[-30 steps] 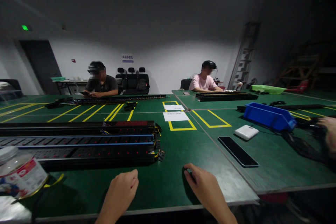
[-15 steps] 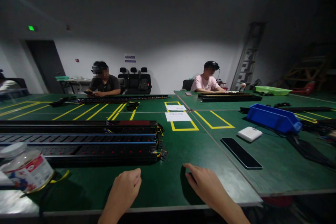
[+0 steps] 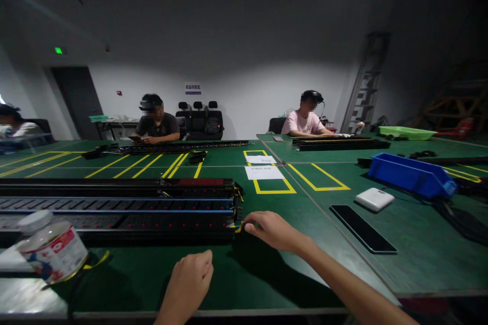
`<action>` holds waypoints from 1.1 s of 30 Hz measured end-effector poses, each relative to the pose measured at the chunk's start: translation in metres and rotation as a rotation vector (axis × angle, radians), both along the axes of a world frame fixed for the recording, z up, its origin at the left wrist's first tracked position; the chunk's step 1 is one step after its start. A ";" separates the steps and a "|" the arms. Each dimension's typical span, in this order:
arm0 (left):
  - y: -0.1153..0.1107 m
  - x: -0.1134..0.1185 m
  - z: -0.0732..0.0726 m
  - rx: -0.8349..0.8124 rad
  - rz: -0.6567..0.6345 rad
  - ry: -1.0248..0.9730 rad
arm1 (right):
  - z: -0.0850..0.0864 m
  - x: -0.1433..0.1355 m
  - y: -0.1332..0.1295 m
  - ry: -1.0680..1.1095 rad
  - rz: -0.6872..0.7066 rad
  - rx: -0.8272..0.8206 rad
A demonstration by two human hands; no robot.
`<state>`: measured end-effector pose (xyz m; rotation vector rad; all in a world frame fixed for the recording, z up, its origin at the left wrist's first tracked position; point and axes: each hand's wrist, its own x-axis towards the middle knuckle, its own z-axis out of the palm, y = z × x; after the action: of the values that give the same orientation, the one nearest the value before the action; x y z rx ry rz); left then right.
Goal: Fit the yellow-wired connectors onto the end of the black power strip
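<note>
Long black rail modules [image 3: 171,236] with blue edge strips and small red dots lie side by side across the table's left half. Short wires [image 3: 239,228] with yellow and green in them stick out of their right end. There my right hand [image 3: 272,231] has its fingers closed at the wire ends, over the dark wire connector, which they hide. My left hand [image 3: 189,282] is curled into a loose fist near the table's front edge, below the modules. Nothing shows in it, and its fingertips are hidden.
Left of me stands a clear labelled jar [image 3: 53,249] with a white lid. To the right are a black phone [image 3: 363,228], a white box-like device [image 3: 374,199] and a blue bin [image 3: 412,175]. White papers [image 3: 265,172] lie mid-table. People [image 3: 156,124] sit along the far side.
My right hand has moved forward and left to the modules' wire ends, covering the connector. My left hand stays a fist in about the same place. The view has shifted slightly.
</note>
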<state>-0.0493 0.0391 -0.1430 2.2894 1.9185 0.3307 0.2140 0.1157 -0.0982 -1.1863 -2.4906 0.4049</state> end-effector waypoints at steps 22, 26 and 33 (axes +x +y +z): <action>-0.002 0.001 0.000 -0.001 -0.036 -0.034 | -0.055 0.116 -0.035 0.071 -0.454 -0.028; -0.003 0.002 0.001 -0.001 -0.034 -0.042 | -0.022 0.068 -0.021 -0.026 -0.277 0.032; -0.003 0.002 0.001 -0.008 -0.043 -0.034 | 0.004 -0.023 0.035 -0.258 -0.051 0.191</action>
<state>-0.0475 0.0364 -0.1419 2.3004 1.8488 0.3541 0.1912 0.1506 -0.0938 -1.2889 -2.6345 -0.0027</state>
